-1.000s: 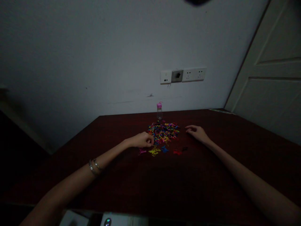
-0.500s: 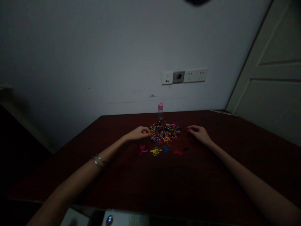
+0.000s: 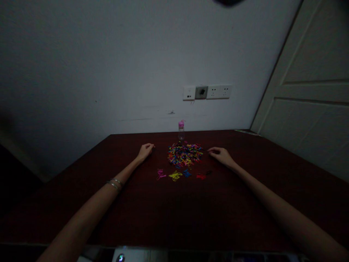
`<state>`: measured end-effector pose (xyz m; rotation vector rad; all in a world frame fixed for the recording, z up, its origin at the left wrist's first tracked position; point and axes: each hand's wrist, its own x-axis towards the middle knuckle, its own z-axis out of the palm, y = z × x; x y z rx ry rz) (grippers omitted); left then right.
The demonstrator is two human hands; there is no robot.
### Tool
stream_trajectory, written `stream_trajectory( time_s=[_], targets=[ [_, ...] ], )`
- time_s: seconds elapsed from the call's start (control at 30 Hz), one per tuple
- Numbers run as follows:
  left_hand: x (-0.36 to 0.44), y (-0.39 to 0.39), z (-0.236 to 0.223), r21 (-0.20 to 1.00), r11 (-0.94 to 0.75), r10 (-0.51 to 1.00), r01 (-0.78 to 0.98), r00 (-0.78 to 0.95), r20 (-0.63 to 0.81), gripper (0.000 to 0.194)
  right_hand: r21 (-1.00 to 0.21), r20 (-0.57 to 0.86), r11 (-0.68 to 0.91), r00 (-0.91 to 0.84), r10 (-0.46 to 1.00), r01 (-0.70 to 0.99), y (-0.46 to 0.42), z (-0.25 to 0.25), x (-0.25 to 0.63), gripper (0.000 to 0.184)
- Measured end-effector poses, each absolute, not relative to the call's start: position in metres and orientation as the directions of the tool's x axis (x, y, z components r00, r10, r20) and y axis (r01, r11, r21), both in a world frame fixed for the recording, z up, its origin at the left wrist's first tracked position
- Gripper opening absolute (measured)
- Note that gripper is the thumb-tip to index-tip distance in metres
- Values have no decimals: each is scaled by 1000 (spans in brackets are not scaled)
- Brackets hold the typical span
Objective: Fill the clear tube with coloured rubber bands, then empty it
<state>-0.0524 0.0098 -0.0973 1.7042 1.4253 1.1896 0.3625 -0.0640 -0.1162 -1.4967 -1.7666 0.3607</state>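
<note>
A heap of small elastic bands [image 3: 185,154] in mixed colours lies mid-table. My left hand [image 3: 146,151] is left of the heap and apart from it, thumb and fingers closed in a pinch; what they hold, if anything, is too small to make out. My right hand [image 3: 221,156] is at the heap's right edge, fingertips drawn together, any small thing between them unclear. In front of the heap lie small groups: pink bands [image 3: 160,174], yellow bands [image 3: 175,176], blue bands [image 3: 187,173], red bands [image 3: 201,176] and dark bands [image 3: 208,172].
Behind the heap stands a clear bottle [image 3: 181,135] with a pink cap. The dark red table [image 3: 174,211] meets a pale wall with sockets [image 3: 207,92]. A white door [image 3: 308,109] is at the right. Below the front edge, a white object [image 3: 133,254] shows a small lit display.
My left hand has drawn away leftward from the heap's left edge. My right hand has come closer to its right edge. The view has shifted slightly.
</note>
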Motion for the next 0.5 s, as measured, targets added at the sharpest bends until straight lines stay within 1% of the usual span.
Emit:
stream_trajectory(
  time_s=[0.13, 0.17, 0.23, 0.37, 0.43, 0.5],
  targets=[
    [-52, 9, -97, 860, -264, 963, 437, 64, 263, 34, -683, 385, 344, -83, 919, 644, -72, -104, 336, 23],
    [-52, 8, -97, 858, -266, 962, 440, 65, 265, 34, -690, 374, 366, -126, 919, 624, -76, -99, 325, 23],
    [-52, 7, -96, 856, -262, 963, 445, 65, 261, 34, -689, 315, 413, -267, 911, 596, -87, -88, 298, 23],
    [-51, 6, -96, 853, -260, 964, 452, 76, 254, 31, -619, 193, 513, -517, 834, 595, -107, -70, 248, 19],
    [-50, 5, -96, 851, -262, 964, 455, 79, 254, 30, -577, 168, 542, -560, 811, 612, -111, -68, 234, 17],
    [-50, 5, -97, 849, -263, 964, 458, 80, 255, 30, -542, 165, 553, -565, 808, 632, -111, -70, 226, 17]
  ],
)
